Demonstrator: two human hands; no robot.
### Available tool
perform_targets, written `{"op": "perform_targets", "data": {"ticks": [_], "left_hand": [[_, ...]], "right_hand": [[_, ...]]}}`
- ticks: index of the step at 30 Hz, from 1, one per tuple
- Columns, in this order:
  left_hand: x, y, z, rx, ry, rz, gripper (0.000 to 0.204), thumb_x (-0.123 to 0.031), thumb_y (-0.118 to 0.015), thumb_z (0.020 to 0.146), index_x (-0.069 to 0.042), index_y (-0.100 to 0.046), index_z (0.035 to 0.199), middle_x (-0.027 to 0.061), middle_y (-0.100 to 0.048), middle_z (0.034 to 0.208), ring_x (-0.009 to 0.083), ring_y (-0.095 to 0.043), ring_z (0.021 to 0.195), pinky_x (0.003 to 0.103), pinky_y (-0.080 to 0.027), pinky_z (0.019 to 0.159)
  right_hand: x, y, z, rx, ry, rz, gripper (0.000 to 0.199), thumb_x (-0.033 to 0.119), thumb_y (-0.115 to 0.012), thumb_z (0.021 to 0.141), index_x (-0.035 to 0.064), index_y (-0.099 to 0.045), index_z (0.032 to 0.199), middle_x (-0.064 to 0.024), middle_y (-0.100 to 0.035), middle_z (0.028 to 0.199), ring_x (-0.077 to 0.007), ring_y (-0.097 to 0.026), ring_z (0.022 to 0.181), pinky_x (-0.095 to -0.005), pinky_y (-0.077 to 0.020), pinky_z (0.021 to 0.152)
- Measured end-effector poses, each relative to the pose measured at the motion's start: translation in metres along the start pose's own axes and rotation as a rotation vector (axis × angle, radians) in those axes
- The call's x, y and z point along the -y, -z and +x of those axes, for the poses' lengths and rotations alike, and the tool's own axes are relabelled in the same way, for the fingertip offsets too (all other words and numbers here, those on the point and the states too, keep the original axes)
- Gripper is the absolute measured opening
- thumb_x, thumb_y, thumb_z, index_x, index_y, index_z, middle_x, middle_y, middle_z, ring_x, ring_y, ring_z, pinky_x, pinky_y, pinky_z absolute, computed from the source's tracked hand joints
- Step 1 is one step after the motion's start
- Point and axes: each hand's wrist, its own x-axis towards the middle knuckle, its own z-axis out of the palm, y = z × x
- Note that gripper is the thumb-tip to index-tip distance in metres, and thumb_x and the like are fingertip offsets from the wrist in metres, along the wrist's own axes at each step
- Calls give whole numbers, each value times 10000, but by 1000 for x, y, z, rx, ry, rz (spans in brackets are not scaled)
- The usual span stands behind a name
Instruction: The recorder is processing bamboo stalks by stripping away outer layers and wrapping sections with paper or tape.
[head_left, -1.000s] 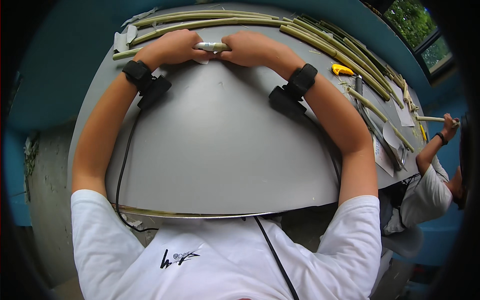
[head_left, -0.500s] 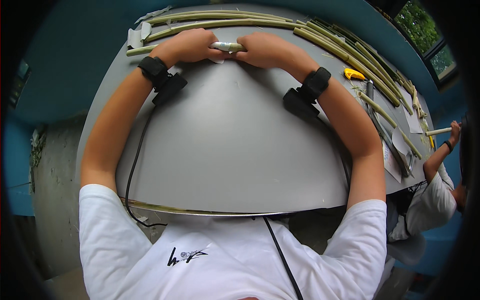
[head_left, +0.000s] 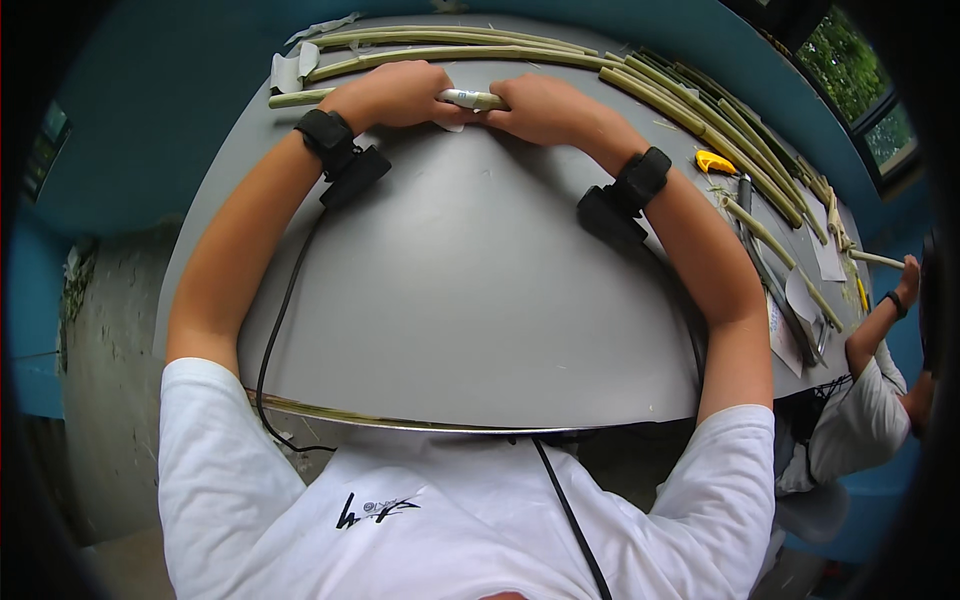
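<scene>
Near the far edge of the grey table, both my arms reach forward to one pale green plant stalk (head_left: pixel 298 99). My left hand (head_left: pixel 405 93) is closed round it, and its cut end juts out past my wrist on the left. My right hand (head_left: pixel 540 106) grips the stalk's right part, with thumb and fingers closed. Between the hands a white printed paper strip (head_left: pixel 461 97) lies wrapped round the stalk. A little of the paper hangs below my left fingers. My fingertips are partly hidden behind the stalk.
Long cut stalks (head_left: pixel 470 53) lie along the far edge, some with paper tags (head_left: pixel 293 70). More stalks (head_left: pixel 700 110) fan out on the right beside a yellow-handled tool (head_left: pixel 714 162). At far right another person's hand (head_left: pixel 908 282) holds a pale stick. Black cables (head_left: pixel 272 330) run from my wrist straps.
The table and my arms appear slightly farther right in the view. Both hands keep hold of the stalk and paper. The other person's stick has tilted.
</scene>
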Motion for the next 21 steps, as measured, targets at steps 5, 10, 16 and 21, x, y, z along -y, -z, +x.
{"op": "perform_targets", "data": {"ticks": [5,10,16,21], "left_hand": [[2,-2,4,-7,11,1,369,-444,-718,936,-97,-794,1035,157,-728,833,347,-651,748,444,-516,741],[1,0,2,-10,4,11,366,-448,-716,938,-105,-797,1037,155,-734,843,348,-656,754,443,-519,744],[0,1,1,9,15,2,339,-430,-720,934,-121,-802,1048,148,-740,861,342,-661,771,442,-518,749],[3,-2,3,3,-5,7,344,-428,-719,935,-111,-802,1039,153,-733,846,341,-657,762,439,-515,742]], "right_hand": [[1,2,-3,-18,-4,-13,389,387,-598,967,41,-752,1054,-189,-758,933,-385,-723,893,-499,-556,808],[3,3,-3,-3,-9,-6,394,394,-601,969,41,-751,1060,-197,-758,956,-392,-721,909,-501,-555,823],[2,5,-3,25,-11,-14,377,388,-587,990,54,-702,1122,-192,-742,948,-395,-698,913,-503,-528,819],[4,6,-3,28,-15,-13,380,391,-586,992,51,-704,1115,-192,-742,934,-399,-698,911,-508,-526,822]]}}
